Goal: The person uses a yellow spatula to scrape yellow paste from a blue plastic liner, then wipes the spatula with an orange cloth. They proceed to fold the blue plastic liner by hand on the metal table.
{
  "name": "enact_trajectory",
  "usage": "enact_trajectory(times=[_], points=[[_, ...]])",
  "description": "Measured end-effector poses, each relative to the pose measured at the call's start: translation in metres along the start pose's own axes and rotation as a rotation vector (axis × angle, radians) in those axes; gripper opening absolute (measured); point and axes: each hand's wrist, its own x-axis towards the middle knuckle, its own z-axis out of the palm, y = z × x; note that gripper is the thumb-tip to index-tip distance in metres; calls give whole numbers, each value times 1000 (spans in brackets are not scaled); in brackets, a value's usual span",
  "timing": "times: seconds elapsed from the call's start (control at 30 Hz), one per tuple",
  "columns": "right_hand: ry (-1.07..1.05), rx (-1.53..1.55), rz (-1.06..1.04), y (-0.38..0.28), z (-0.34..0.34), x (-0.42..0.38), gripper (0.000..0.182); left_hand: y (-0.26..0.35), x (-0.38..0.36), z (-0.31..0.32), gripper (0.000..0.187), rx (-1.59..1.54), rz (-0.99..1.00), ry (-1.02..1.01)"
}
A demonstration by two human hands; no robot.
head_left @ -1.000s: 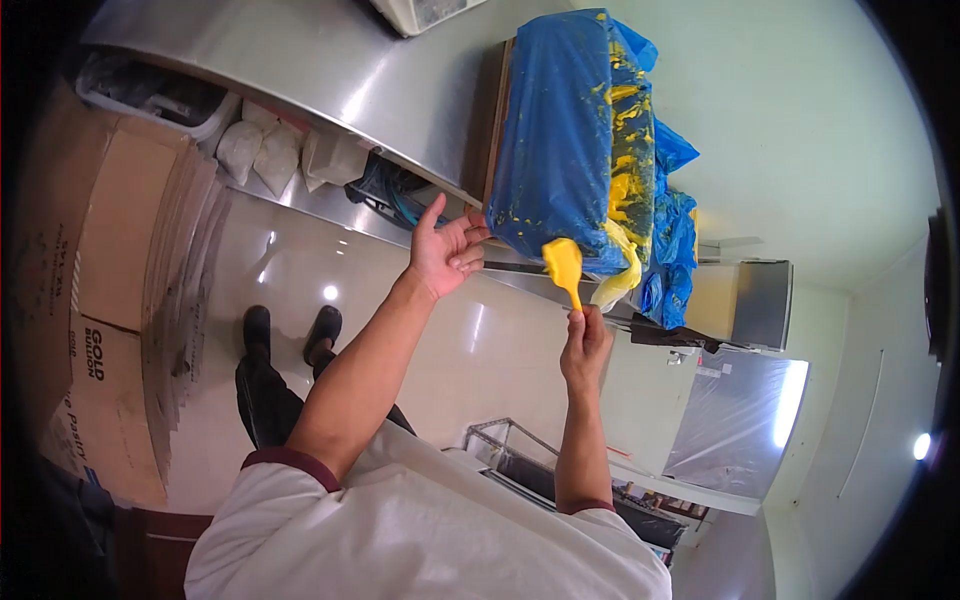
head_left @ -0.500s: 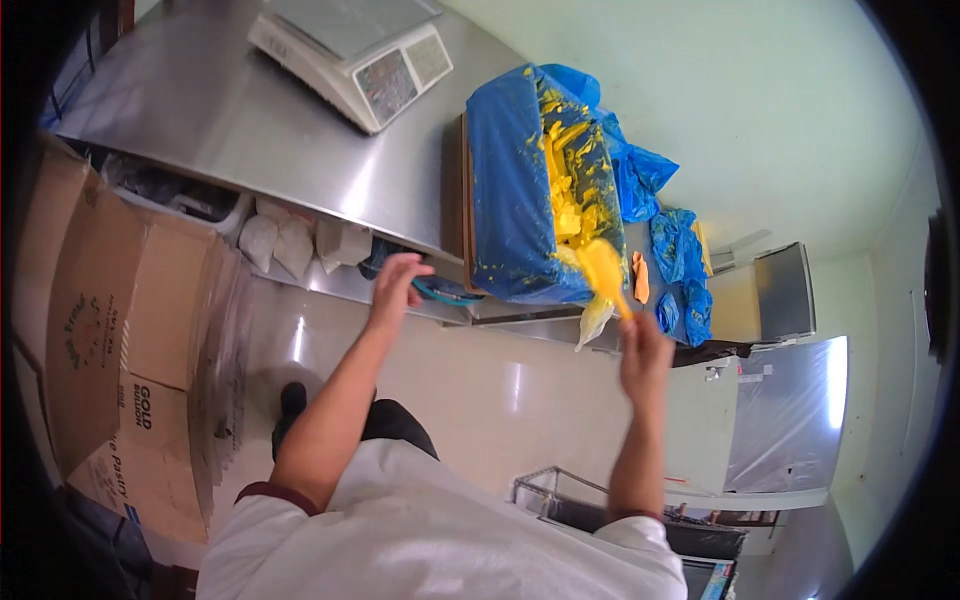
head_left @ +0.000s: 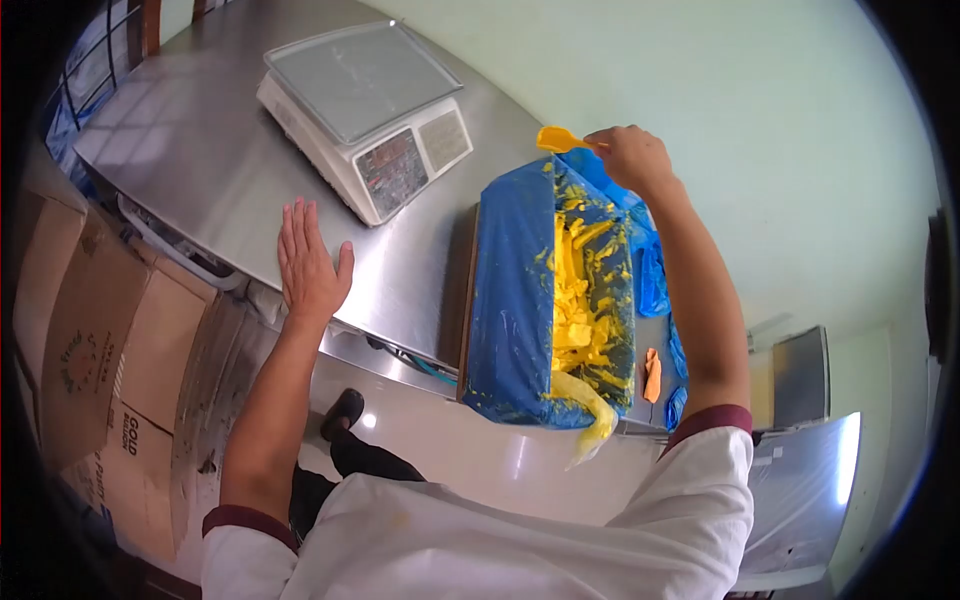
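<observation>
My left hand is open, palm down, at the front edge of the steel table, just below a white weighing scale with a flat tray. Over the far end of a box lined with blue plastic, my right hand is closed on the handle of a yellow scoop. The scoop is held above the box's rim, near the wall. Inside the box lies a soft yellow mass, smeared up the lining. A yellowish plastic piece hangs over the box's near end.
Steel table runs under the scale and box. Blue plastic bags lie along the wall, with an orange piece beside them. Cardboard boxes stand at the left. A plastic-covered panel is at the right.
My right hand has carried the scoop from the box's near end to its far end. My left hand has moved over the table edge, fingers now extended. The view has shifted, showing more of the scale.
</observation>
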Motion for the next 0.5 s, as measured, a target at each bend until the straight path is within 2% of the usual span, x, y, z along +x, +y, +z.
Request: enact_trajectory(times=[0.1, 0.27, 0.37, 0.5], points=[[-83, -61, -107, -1, 1, 19, 24, 0, 1, 1, 75, 31, -23, 1], [-51, -18, -180, 22, -5, 3, 23, -3, -3, 6, 73, 20, -27, 32], [-69, -7, -162, 31, -7, -16, 23, -3, -2, 4, 71, 11, -28, 47], [0, 236, -3, 39, -6, -16, 23, -4, -3, 6, 70, 9, -34, 61]])
